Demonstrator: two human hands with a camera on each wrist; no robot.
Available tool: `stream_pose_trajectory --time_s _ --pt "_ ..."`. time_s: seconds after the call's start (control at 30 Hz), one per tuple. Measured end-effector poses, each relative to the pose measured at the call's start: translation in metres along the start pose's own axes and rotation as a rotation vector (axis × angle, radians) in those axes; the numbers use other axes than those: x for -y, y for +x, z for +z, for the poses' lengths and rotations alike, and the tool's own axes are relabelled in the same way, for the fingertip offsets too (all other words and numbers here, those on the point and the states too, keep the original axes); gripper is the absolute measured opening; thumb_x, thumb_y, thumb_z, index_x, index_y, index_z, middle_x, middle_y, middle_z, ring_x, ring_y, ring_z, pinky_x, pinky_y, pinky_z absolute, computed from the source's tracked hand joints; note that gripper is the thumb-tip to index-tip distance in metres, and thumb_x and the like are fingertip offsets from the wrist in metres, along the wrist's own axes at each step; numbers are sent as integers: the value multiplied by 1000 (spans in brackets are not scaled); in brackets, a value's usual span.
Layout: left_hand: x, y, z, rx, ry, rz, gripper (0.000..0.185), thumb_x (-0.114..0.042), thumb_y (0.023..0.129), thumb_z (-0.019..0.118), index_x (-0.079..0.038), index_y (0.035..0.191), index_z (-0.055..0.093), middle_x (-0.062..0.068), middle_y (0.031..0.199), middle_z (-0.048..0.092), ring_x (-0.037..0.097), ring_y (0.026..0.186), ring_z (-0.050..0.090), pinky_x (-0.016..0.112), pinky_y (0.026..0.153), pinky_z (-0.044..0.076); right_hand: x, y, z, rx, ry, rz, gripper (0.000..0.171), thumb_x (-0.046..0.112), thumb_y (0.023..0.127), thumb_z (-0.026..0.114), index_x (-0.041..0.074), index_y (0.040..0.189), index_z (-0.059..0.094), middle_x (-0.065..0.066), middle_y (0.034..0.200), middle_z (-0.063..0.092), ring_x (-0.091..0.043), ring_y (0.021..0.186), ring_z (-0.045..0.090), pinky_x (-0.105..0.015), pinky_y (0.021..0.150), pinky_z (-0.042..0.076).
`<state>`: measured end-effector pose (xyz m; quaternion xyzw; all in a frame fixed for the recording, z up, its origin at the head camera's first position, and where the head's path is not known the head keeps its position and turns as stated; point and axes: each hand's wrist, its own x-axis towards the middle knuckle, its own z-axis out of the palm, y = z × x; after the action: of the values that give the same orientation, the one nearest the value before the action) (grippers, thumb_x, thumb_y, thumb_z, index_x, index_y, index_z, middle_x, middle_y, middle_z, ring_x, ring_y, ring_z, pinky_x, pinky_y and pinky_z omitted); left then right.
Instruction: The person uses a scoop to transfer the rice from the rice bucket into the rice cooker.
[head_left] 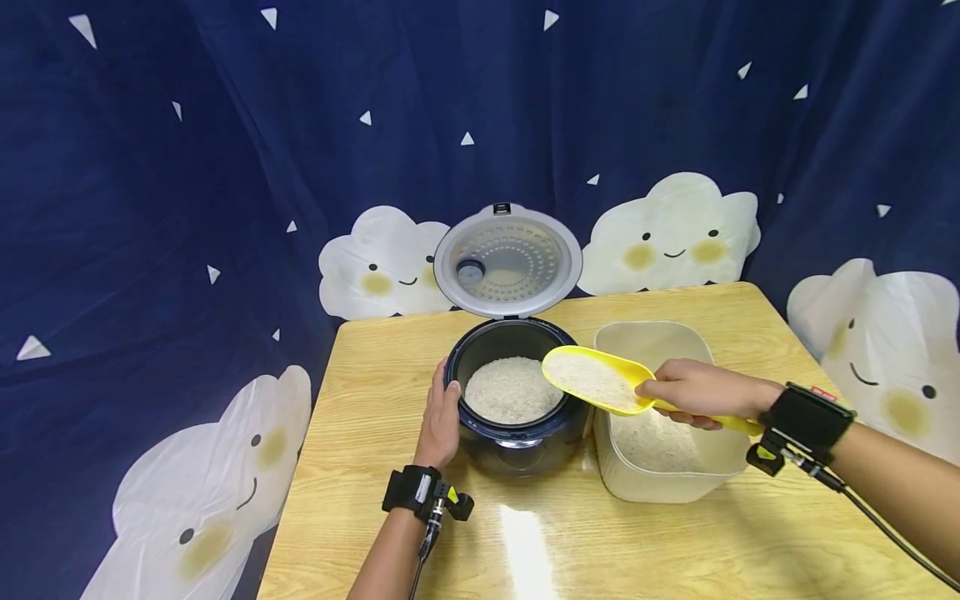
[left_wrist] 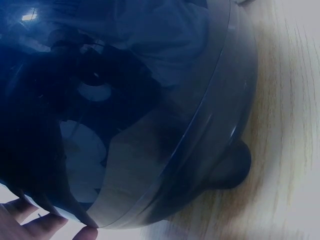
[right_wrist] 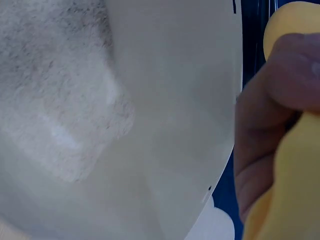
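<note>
Right hand (head_left: 693,392) grips a yellow scoop (head_left: 592,379) of rice at frame centre, over the cooker's (head_left: 513,417) rim; left hand (head_left: 441,417) presses flat against the cooker's left side.

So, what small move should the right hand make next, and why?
Probably tip the yellow scoop forward over the rice cooker. The right hand holds it level and full of rice at the pot's rim, the lid stands open, and the left hand steadies the cooker.
</note>
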<state>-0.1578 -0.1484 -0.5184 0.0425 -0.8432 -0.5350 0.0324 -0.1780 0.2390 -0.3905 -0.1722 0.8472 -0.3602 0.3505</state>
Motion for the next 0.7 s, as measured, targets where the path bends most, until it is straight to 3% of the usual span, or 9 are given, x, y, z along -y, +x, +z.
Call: stream_pose_trajectory --time_s 0.4,0.7 --pt "3 2 0 -14 -12 -3 56 -50 110 28 -39 164 20 -5 173 26 22 162 23 54 132 21 26 29 10 -88 -57 14 43 38 105 53 12 71 56 6 51 44 -10 37 38 -23 38 32" --pt "1 3 0 -11 -9 -2 56 -49 110 28 -39 164 20 -4 172 27 22 161 25 54 131 22 49 58 13 -172 -247 -48 47 35 106 49 13 65 56 8 45 43 -9 33 40 -28 48 44"
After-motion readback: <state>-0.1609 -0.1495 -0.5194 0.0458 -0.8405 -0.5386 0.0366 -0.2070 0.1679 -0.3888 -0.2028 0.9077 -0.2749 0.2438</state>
